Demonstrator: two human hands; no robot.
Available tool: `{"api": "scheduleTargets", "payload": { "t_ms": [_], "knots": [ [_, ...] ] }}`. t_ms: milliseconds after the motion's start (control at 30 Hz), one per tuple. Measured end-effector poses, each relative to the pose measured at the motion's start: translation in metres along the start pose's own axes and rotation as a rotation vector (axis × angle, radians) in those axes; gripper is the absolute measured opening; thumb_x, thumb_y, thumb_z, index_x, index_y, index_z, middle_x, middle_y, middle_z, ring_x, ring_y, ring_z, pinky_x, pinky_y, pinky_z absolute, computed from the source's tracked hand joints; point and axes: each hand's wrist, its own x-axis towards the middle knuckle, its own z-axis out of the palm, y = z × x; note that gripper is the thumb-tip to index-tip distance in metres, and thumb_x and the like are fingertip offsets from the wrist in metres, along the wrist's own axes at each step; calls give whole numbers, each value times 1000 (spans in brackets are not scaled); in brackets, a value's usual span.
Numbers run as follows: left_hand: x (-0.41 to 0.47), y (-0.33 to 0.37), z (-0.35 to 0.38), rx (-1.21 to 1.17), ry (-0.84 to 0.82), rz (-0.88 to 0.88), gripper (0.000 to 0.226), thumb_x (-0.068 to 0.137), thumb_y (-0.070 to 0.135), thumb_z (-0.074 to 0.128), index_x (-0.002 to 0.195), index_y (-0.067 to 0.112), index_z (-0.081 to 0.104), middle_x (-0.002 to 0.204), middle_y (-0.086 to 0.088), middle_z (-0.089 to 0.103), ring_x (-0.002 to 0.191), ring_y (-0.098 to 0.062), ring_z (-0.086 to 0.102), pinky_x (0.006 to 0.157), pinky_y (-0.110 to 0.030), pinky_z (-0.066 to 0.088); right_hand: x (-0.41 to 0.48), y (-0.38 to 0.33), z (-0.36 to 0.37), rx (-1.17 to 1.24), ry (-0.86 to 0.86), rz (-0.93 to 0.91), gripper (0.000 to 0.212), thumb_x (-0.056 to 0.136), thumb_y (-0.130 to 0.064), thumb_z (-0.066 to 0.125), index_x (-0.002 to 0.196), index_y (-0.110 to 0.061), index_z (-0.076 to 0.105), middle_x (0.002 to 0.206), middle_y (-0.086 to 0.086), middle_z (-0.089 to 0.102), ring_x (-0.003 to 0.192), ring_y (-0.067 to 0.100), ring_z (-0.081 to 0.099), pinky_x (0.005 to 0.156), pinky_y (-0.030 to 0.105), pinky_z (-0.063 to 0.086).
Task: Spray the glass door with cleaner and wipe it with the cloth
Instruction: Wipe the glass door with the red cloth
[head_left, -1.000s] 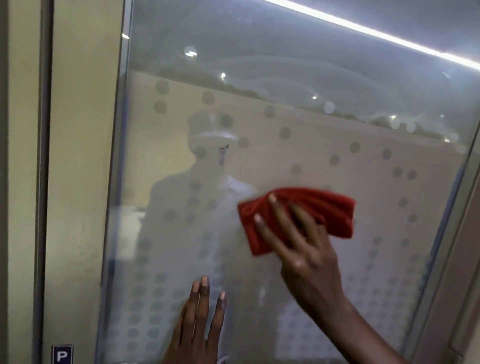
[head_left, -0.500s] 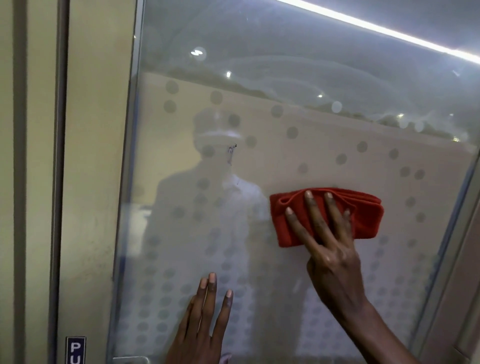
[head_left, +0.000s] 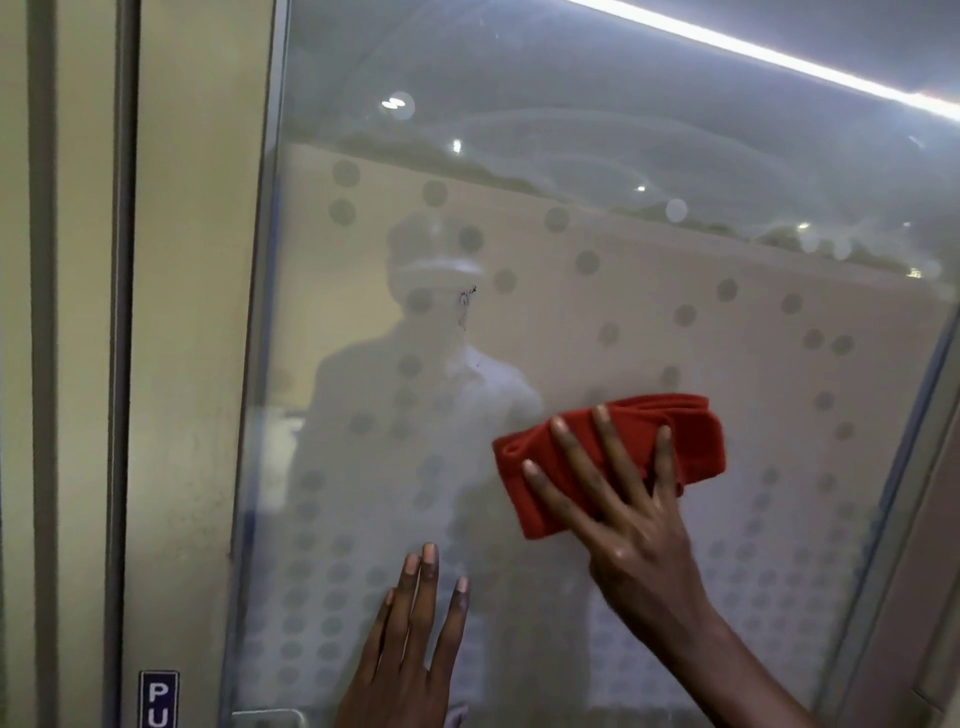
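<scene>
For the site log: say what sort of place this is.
Probably an office or public building entrance: a glass door with frosted dots, a small door sign on the frame, and a ceiling light strip showing in the glass.

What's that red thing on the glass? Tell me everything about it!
It is a red cloth, soft-looking and folded over into a thick bunched pad with layered folds along its top edge. It lies flat against the frosted, dotted glass door, right of the middle. The right hand presses it on with fingers spread wide across its lower left part. Its right end sticks out free. The left hand rests on the glass lower down, apart from it.
</scene>
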Motion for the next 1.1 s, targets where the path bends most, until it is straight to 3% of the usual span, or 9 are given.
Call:
{"api": "scheduleTargets", "payload": {
  "t_ms": [200,267,333,467,567,700,800,933,1100],
  "knots": [
    [-1,-2,1,-38,-20,21,133,45,57,100,158,13,47,171,-27,29,153,-43,39,126,-48,21,38,43,-9,150,157,500,99,70,10,43,162,-28,47,177,11,28,167,45,13,122,85,11],
    [-1,-2,3,-33,-25,24,134,43,58,101,157,13,47,171,-27,30,152,-43,39,126,-48,20,50,27,-9,190,180,444,95,71,6,45,161,-27,49,177,12,30,166,47,14,122,85,9],
    [-1,-2,4,-13,-1,14,137,45,66,97,159,12,44,171,-28,28,154,-44,37,126,-47,20,35,0,1,158,150,236,87,77,4,48,159,-25,51,174,15,34,163,52,19,121,86,10],
    [-3,-5,6,10,29,12,134,47,68,95,159,13,45,171,-28,31,155,-44,36,123,-47,28,-39,-28,28,52,6,-28,81,81,0,50,157,-24,53,170,15,42,161,50,28,112,90,24],
    [-10,-8,9,19,-6,59,126,53,59,95,161,16,45,174,-26,28,155,-42,37,117,-47,36,-47,2,31,21,58,161,89,72,-2,51,158,-25,53,170,19,40,161,50,29,114,88,23],
    [-10,-3,14,-14,16,40,141,45,58,100,164,14,39,174,-25,27,154,-42,39,121,-48,32,22,25,4,246,224,575,100,60,-3,42,157,-23,55,175,14,33,166,44,18,125,82,8],
    [-9,-1,8,-62,54,6,144,48,77,92,164,12,34,174,-25,23,158,-44,29,126,-45,20,37,-1,4,238,193,371,92,70,-1,47,158,-25,52,175,15,32,165,48,16,125,82,4],
    [-11,-8,5,-155,310,-44,110,79,72,72,161,7,39,176,-26,21,162,-43,23,134,-39,16,-26,-38,32,121,25,-16,85,78,-1,51,159,-28,52,172,12,39,164,46,25,119,87,18],
    [-16,-37,0,-148,486,-246,120,80,83,64,162,2,32,171,-33,29,161,-49,28,134,-45,19,-23,-5,24,97,111,202,91,69,-1,48,156,-26,54,170,18,40,162,48,28,118,86,21]
  ]
}}
